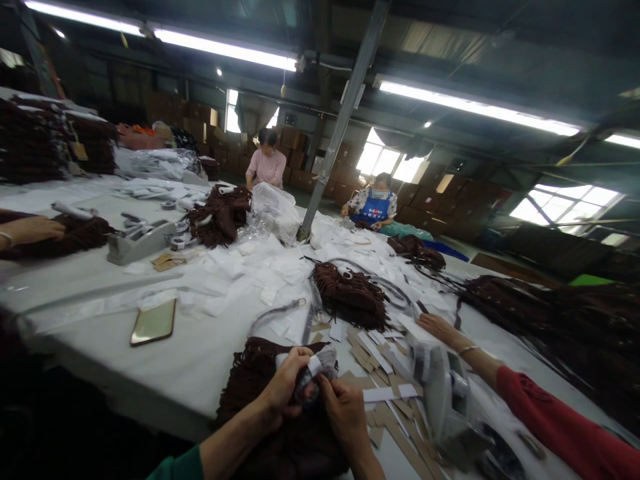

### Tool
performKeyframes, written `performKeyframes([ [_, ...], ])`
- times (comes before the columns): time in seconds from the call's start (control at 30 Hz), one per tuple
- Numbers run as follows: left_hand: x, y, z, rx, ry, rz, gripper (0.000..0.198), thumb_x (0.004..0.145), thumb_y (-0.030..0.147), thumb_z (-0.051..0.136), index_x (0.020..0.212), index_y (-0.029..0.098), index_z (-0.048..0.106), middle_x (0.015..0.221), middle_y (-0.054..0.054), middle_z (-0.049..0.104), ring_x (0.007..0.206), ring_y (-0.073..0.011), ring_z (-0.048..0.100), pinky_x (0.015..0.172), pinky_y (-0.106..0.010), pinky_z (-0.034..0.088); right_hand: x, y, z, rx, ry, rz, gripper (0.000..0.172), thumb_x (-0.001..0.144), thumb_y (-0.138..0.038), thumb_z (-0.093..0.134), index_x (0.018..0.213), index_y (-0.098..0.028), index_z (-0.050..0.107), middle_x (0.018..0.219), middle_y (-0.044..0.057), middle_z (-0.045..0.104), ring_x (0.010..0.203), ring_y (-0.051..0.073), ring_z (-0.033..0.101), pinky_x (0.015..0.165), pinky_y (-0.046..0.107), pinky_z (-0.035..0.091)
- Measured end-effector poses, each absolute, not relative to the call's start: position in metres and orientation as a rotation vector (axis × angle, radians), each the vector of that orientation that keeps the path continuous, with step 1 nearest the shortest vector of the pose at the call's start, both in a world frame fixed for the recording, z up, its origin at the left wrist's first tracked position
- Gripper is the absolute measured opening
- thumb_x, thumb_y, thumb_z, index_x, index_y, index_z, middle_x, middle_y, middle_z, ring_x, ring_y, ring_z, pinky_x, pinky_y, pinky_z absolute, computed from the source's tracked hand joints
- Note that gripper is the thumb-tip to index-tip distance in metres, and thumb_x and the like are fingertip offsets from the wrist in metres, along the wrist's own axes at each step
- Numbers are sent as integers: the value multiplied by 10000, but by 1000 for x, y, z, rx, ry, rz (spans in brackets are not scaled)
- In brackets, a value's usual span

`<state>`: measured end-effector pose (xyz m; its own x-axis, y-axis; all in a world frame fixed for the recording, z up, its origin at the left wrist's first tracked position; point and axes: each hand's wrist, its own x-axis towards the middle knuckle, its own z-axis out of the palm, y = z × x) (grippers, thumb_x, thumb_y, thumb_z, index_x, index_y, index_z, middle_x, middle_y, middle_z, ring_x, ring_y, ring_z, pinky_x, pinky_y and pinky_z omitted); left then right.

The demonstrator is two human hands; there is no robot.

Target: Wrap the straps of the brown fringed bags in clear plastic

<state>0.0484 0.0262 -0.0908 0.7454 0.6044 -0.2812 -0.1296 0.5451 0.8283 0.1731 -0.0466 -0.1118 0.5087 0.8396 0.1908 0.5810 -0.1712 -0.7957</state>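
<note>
Both my hands meet over a dark brown fringed piece [260, 393] at the near edge of the white table [200, 360]. My left hand [286, 385] is closed on a crumpled grey-white wad of paper or film [316, 370]. My right hand [344, 408] pinches the same wad from the right, fingers curled. A white paper strip [387, 393] lies just to the right of my right hand.
Another brown fringed piece [350, 297] lies further in, with brown and white paper strips [373, 350] scattered round it. A phone [153, 323] lies left. A co-worker's red-sleeved arm [545, 413] reaches in beside a grey tool [445, 400]. Two people work at the far side.
</note>
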Motion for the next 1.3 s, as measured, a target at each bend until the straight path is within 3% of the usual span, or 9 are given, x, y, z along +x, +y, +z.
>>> performKeyframes([
  [0.2, 58, 25, -91, 924, 630, 618, 489, 800, 576, 442, 1134, 226, 369, 532, 76, 483, 353, -73, 317, 324, -153, 155, 170, -49, -103, -1874, -1108, 243, 469, 821, -601, 485, 593, -214, 621, 512, 18, 579, 490, 168, 520, 471, 254, 380],
  [0.33, 76, 25, -95, 1253, 611, 765, 354, 868, 494, 415, 1081, 210, 426, 640, 25, 541, 496, -113, 468, 460, -218, 365, 164, -47, -86, -1769, -1135, -194, 458, 858, -526, 496, 1109, -165, 625, 959, 117, 685, 878, 262, 628, 809, 368, 485],
  [0.47, 86, 38, -94, 1761, 476, 748, 243, 887, 362, 408, 860, 193, 581, 823, -55, 624, 754, -184, 578, 693, -292, 455, 171, -39, -98, -1773, -1340, -179, 493, 943, -463, 337, 1258, -148, 549, 1235, 146, 597, 1164, 287, 522, 982, 467, 393],
  [0.57, 77, 75, -91, 1820, 733, 819, 200, 866, 303, 440, 804, 196, 598, 866, -62, 633, 858, -208, 580, 838, -330, 428, 180, -36, -126, -1911, -1324, -48, 506, 959, -467, 291, 1247, -152, 562, 1188, 138, 632, 1097, 273, 575, 918, 424, 441],
  [0.77, 41, 162, -106, 1740, 1230, 834, 278, 811, 273, 528, 1054, 137, 528, 1165, -167, 565, 1223, -318, 413, 1016, -457, 261, 177, -38, -159, -2008, -1442, -157, 378, 931, -465, 401, 1003, -219, 679, 1006, 85, 688, 914, 254, 620, 848, 392, 425],
  [0.87, 33, 177, -118, 1698, 1283, 685, 341, 686, 270, 661, 966, 109, 553, 1015, -171, 618, 1096, -359, 506, 904, -441, 357, 173, -37, -161, -2033, -1440, -220, 355, 937, -440, 406, 994, -221, 680, 999, 83, 688, 898, 249, 618, 832, 385, 419],
  [1.03, 34, 183, -111, 1642, 1013, 471, 397, 689, 546, 616, 626, 158, 554, 569, -24, 562, 595, -203, 555, 559, -291, 394, 175, -37, -165, -2037, -1443, -230, 361, 947, -434, 395, 1033, -212, 666, 1027, 81, 679, 929, 250, 614, 833, 396, 428],
  [1.13, 33, 179, -88, 1654, 819, 504, 497, 756, 654, 462, 657, 172, 527, 555, 20, 510, 511, -126, 453, 500, -249, 335, 175, -37, -169, -2035, -1436, -239, 359, 947, -441, 403, 1027, -213, 669, 1032, 80, 679, 935, 258, 616, 836, 411, 435],
  [1.3, 22, 160, -55, 1779, 621, 604, 407, 804, 568, 476, 679, 181, 487, 553, 58, 444, 501, -88, 365, 487, -221, 262, 177, -43, -166, -1894, -1361, -342, 380, 953, -437, 413, 1112, -159, 619, 1044, 115, 672, 955, 251, 617, 828, 388, 470],
])
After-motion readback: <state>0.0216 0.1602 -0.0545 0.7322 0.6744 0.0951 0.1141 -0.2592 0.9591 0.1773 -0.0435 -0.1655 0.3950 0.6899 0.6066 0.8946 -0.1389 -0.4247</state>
